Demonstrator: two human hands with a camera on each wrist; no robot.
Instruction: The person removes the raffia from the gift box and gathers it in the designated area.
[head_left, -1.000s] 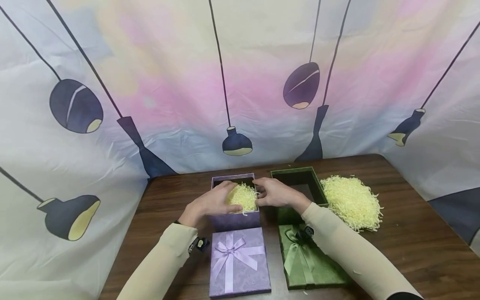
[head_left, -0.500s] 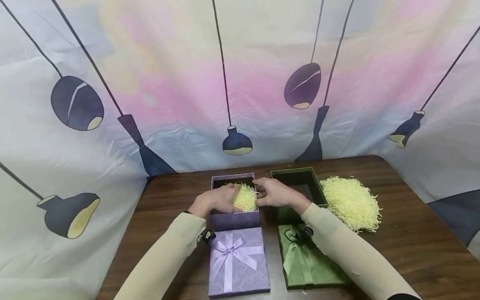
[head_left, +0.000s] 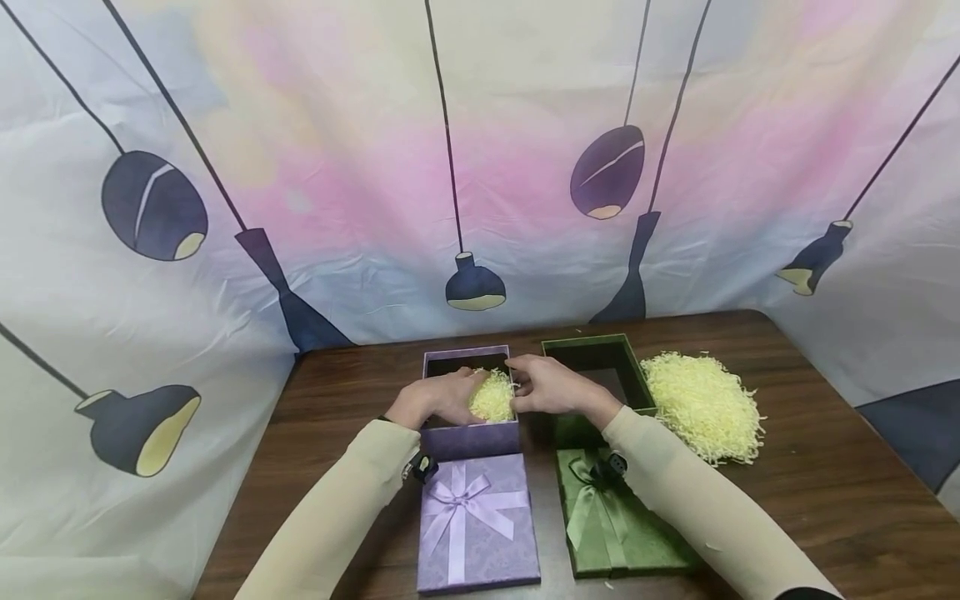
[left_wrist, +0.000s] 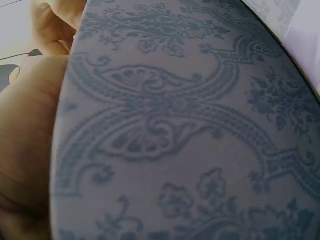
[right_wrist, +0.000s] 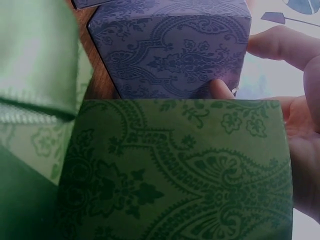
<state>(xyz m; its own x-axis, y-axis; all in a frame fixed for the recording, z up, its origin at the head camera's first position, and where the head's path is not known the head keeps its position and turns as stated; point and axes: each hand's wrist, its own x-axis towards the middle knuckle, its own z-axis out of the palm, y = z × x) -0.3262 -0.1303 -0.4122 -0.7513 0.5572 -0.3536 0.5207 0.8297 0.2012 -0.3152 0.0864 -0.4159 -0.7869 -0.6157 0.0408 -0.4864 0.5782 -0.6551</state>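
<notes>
My left hand (head_left: 448, 395) reaches into the purple patterned box (head_left: 480, 438), its fingers and thumb spread around the left side of a clump of yellow shredded paper (head_left: 492, 397). The fingertips are partly hidden by the box and paper. My right hand (head_left: 551, 385) touches the box's right wall and rim, fingers apart; in the right wrist view one fingertip (right_wrist: 220, 89) lies on the purple wall. The purple lid (head_left: 480, 533) with a ribbon bow lies in front of the box. In the left wrist view the purple box wall (left_wrist: 175, 120) fills most of the picture.
To the right stands an open green box (head_left: 600, 342), with its green lid (head_left: 637, 542) and bow in front, under my right forearm. A heap of yellow shredded paper (head_left: 705, 407) lies beside it on the dark wooden table (head_left: 825, 467). A patterned cloth (head_left: 360, 167) hangs behind.
My left hand has shifted right inside the purple box, and the shredded paper is pushed against the right wall. My right hand has stayed in place.
</notes>
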